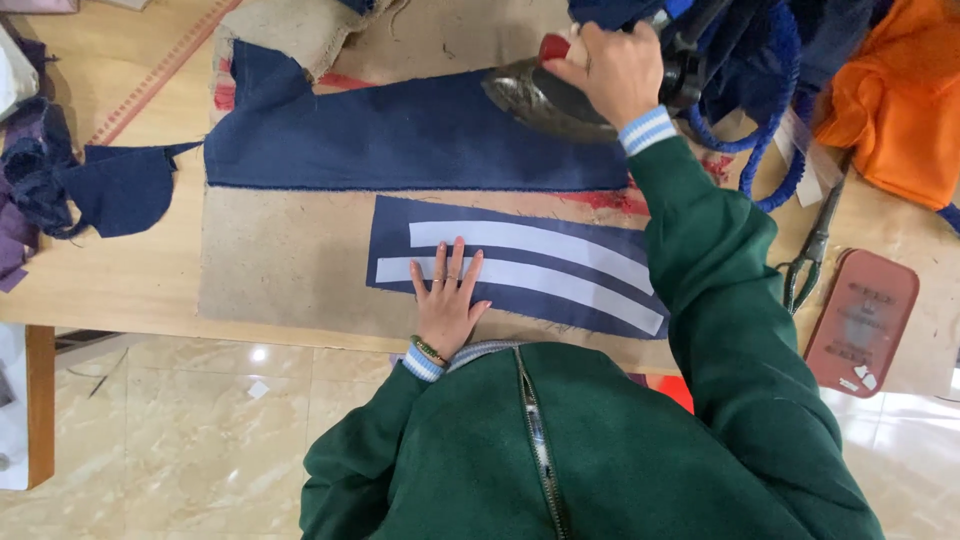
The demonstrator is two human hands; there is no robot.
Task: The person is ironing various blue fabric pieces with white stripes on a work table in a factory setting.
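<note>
A right hand (612,70) closes its grip around the handle of a dark metal iron (545,100), which rests on the right end of a long navy fabric panel (400,135) at the far side of the worktop (130,290). The left hand (446,300) holds nothing: it lies flat and open, fingers spread, pressing on the near left part of a smaller navy fabric piece (520,265) that carries two white strips (530,240) running left to right along it. This striped piece lies near the person, just in front of the long panel and apart from it, both on a tan pressing mat (280,270) that covers the middle of the worktop.

The person wears a green zip jacket (560,450) with blue-and-white striped cuffs, and a beaded bracelet (429,350) sits at the left wrist.

To the left, a curved navy offcut (120,190) lies on the bare wood beside a heap of dark purple scraps (25,170) at the edge. To the right, scissors (810,250) lie beside a flat reddish case (862,320), whose contents cannot be seen. At the far right sits an orange cloth bundle (900,100), with a blue cord (780,110) looping near the iron. A pale tiled floor (200,440) shows below the near edge.
</note>
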